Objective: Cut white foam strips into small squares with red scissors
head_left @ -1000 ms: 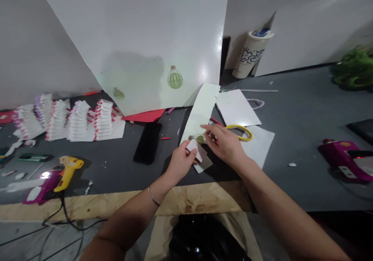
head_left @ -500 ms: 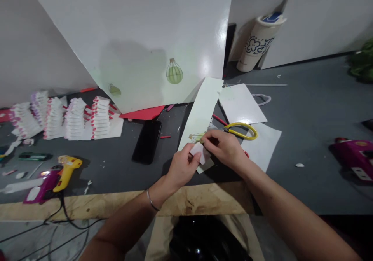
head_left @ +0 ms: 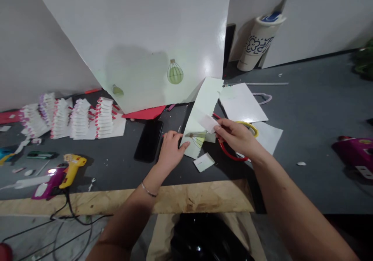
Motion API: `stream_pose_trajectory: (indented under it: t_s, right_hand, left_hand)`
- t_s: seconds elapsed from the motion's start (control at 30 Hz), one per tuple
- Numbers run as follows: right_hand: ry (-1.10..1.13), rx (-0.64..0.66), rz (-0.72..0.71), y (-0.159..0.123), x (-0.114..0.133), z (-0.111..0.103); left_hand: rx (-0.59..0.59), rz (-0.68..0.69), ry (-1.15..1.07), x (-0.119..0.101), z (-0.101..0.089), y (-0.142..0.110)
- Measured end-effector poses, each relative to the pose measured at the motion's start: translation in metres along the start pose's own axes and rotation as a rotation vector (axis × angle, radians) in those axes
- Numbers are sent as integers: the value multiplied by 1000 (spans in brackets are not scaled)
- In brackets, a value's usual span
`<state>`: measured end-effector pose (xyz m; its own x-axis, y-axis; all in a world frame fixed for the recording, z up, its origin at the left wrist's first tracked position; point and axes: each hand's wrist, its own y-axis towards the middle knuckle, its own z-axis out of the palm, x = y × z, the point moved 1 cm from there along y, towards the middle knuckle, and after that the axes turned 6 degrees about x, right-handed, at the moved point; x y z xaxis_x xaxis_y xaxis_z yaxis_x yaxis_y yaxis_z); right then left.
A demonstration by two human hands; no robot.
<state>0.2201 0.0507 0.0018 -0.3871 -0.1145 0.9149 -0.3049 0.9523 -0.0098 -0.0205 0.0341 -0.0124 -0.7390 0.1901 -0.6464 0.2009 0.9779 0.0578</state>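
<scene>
My right hand [head_left: 239, 136] pinches a small white piece of card [head_left: 208, 123] above a pale green paper strip [head_left: 204, 101]. The strip has a torn-looking right edge and a hot-air balloon picture [head_left: 197, 139] near its lower end. At the strip's lower left edge lies my left hand [head_left: 172, 148], fingers apart, with thumb and fingertips by the edge and nothing gripped. Another small pale card [head_left: 204, 162] rests on the table below the strip. Partly under my right hand are a yellow looped handle [head_left: 253, 128] and a red looped handle [head_left: 230, 155].
Left of my left hand lies a black phone [head_left: 148, 141]. A large white board [head_left: 140, 27] stands behind. Stacked white pieces with red and purple tips [head_left: 104, 117], a yellow glue gun [head_left: 72, 169] and its cords sit left. White sheets [head_left: 243, 103] and a patterned cup [head_left: 259, 43] are right.
The small white card has passed from my left hand to my right hand and moved up over the strip. My left hand has shifted left to the strip's edge, uncovering the small card below.
</scene>
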Motion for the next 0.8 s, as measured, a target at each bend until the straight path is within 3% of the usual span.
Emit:
stream_pose_trajectory:
  t_s: [0.13, 0.23, 0.33, 0.5, 0.8]
  right_hand:
    - [110, 268, -23, -6, 6, 3]
    - [192, 352, -43, -10, 11, 14]
    - [165, 303, -59, -9, 8, 24]
    - [28, 201, -111, -6, 1, 27]
    - [-75, 174, -138, -10, 13, 21]
  left_hand:
    - [-22, -93, -285, -3, 1, -4]
    - [-18, -194, -626, -10, 2, -9]
    - [76, -286, -949, -18, 5, -12]
    - [197, -323, -1312, -28, 9, -13]
    - [356, -341, -1531, -29, 5, -15]
